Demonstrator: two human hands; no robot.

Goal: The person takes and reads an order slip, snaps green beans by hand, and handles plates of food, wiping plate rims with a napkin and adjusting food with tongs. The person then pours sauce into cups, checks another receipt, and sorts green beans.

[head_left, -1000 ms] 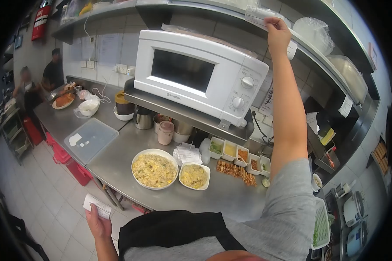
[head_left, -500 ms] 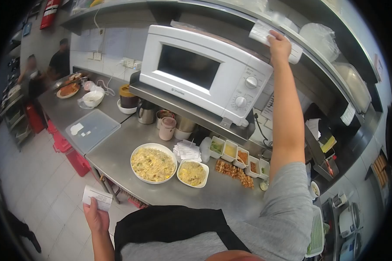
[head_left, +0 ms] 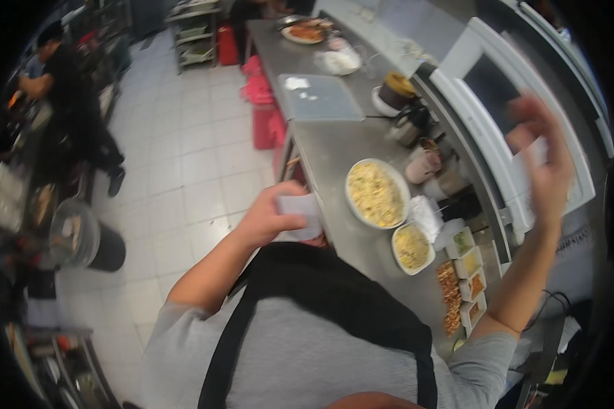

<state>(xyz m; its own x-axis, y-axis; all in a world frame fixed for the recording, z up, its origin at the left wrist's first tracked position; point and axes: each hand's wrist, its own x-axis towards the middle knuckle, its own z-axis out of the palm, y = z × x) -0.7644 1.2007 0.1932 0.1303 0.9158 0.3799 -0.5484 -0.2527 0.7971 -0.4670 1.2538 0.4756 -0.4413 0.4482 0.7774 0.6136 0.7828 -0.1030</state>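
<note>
My left hand is closed on a white paper slip, low in front of the table's edge and just beyond my black apron. My right hand is raised before the white microwave, its fingers smeared by motion. A pale patch shows by those fingers, but I cannot make out whether it is paper in the hand. Between my hands, on the steel table, stand a large bowl of egg fried rice and a smaller square bowl of it. White paper slips lie beside them.
Small containers of toppings stand at the right beside chopped brown food. A clear lid or board lies farther along. Red bins stand below the table. Across the tiled floor, a person in black is near a grey bin.
My view has swung left. My right hand has left the paper at the shelf and come down before the microwave. My left hand, still holding its slip, is closer to the table.
</note>
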